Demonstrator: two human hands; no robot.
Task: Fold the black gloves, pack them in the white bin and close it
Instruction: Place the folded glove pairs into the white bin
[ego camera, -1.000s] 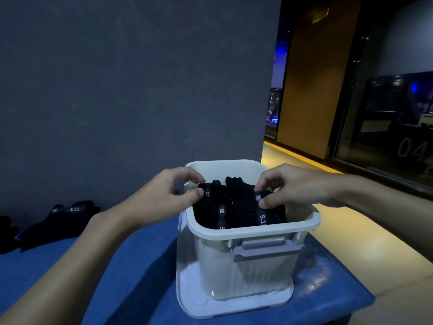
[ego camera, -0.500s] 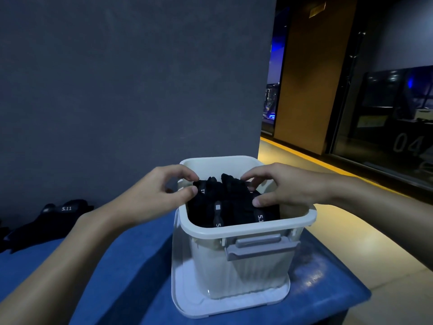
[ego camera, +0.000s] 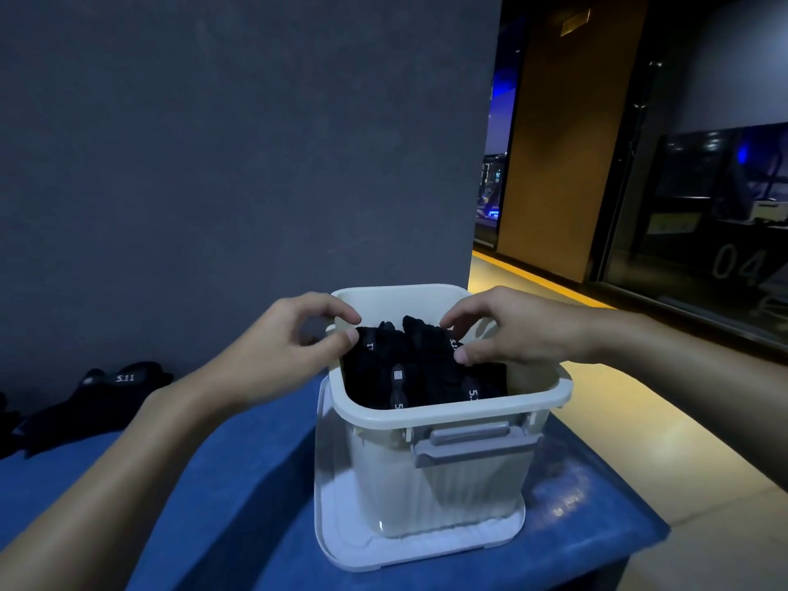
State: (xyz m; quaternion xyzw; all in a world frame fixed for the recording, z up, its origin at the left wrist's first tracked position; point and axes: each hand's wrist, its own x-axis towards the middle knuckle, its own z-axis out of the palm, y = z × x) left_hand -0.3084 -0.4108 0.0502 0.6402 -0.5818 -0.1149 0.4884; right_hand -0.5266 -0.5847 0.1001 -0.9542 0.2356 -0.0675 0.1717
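Pinching black gloves (ego camera: 409, 368) with left hand (ego camera: 290, 347): thumb and forefinger nipped on left edge of bundle, other fingers curled loosely above. Gripping same bundle with right hand (ego camera: 507, 334) at upper right edge, thumb below, curled fingertips on top. Both hands closed on fabric, nothing else held. Reaching in from either side over far half of opening, forearms bare.

Sitting inside white bin (ego camera: 447, 413), filling most of opening, heaped about to rim level, peak of bundle poking a little above far side. Showing white "5.11" lettering and small square logo on fabric. Cannot tell how many gloves in bundle or how neatly folded.

Standing upright, top open, grey latch (ego camera: 469, 441) hanging on near wall just under rim. Resting on white lid (ego camera: 418, 548) lying flat underneath, lid edge sticking out on left and near sides. All on blue surface (ego camera: 213, 484), near its right end.

Lying well apart at far left on same blue surface: loose black gloves (ego camera: 102, 394), "5.11" print up, against dark grey wall (ego camera: 256, 142).

Beyond, to right: yellowish floor (ego camera: 639, 398), brown panel, dark glass front (ego camera: 737, 262) marked "04". Dim lighting, some blue glow in background.
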